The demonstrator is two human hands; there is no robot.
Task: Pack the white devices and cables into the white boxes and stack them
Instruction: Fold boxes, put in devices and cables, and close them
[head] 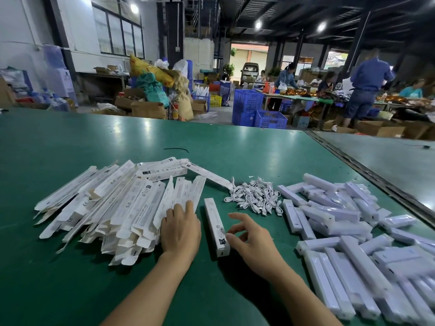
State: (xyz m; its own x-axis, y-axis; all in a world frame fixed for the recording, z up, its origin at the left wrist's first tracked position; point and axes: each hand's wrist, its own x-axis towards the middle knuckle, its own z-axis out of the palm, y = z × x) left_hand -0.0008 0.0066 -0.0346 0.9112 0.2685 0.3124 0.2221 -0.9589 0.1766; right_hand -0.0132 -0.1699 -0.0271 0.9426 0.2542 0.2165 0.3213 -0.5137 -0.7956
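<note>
Bare left hand (180,229), bare right hand (253,243); forearms (150,290) unsleeved to frame edge.

A heap of flattened white boxes (113,203) is lying fanned out across the left centre of the frame, printed faces up. One made-up box (216,225) is lying alone at lower centre, its long axis running up the frame. A tangle of bundled white cables (255,196) is sitting just right of centre. Long white devices (348,231) in clear wrap are lying heaped across the lower right.
</note>
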